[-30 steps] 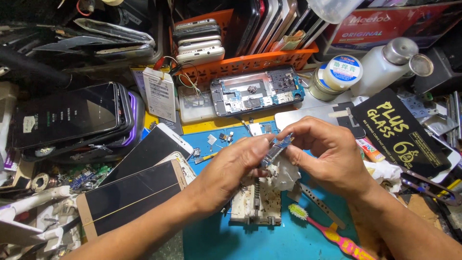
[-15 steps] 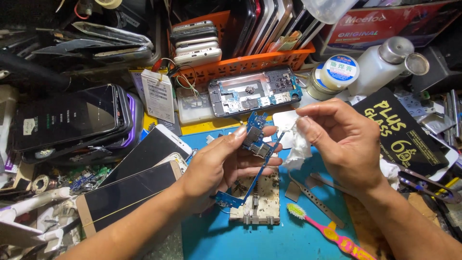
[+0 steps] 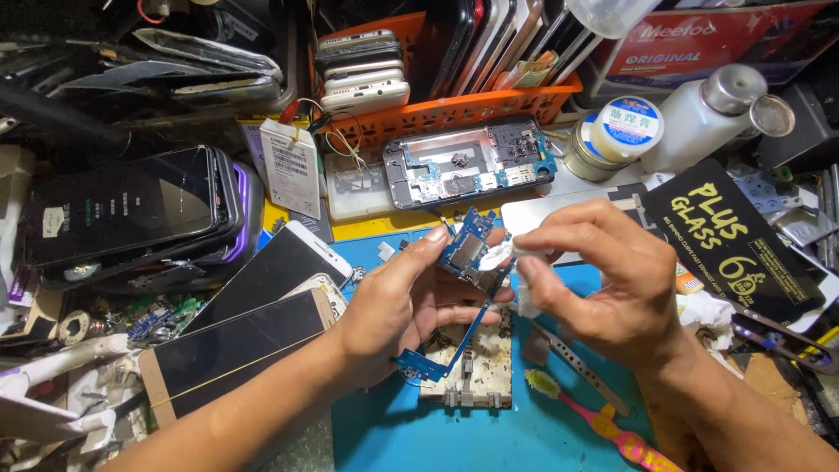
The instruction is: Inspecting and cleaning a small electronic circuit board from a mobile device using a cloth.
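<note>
— Two bare hands over the blue work mat; left hand holding what?

— Pinching a small blue phone circuit board between thumb and fingertips, tilted, above the mat; trailing from it a thin blue flex strip down to a little blue connector board near the heel of the palm.

— And the right hand?

— Fingers closed on a wad of white tissue, pressed against the right edge of the circuit board — touching it.

— Directly underneath?

— Worn off-white metal board clamp lying flat on the mat; just right of it a slim grey metal strip; nearer the bottom edge a pink toothbrush with yellow-green bristles.

— Behind the hands?

— Opened grey phone frame with exposed parts, lying crosswise; beyond it an orange plastic basket stuffed with upright phones; to the right a round white-lidded tin and a white plastic bottle with a metal cap; black flat package with yellow print beside the right wrist.

— Left side?

— Gold-framed phone with dark screen beside the left forearm; farther left a stack of dark phone screens; white rectangular battery leaning near the basket.
</note>
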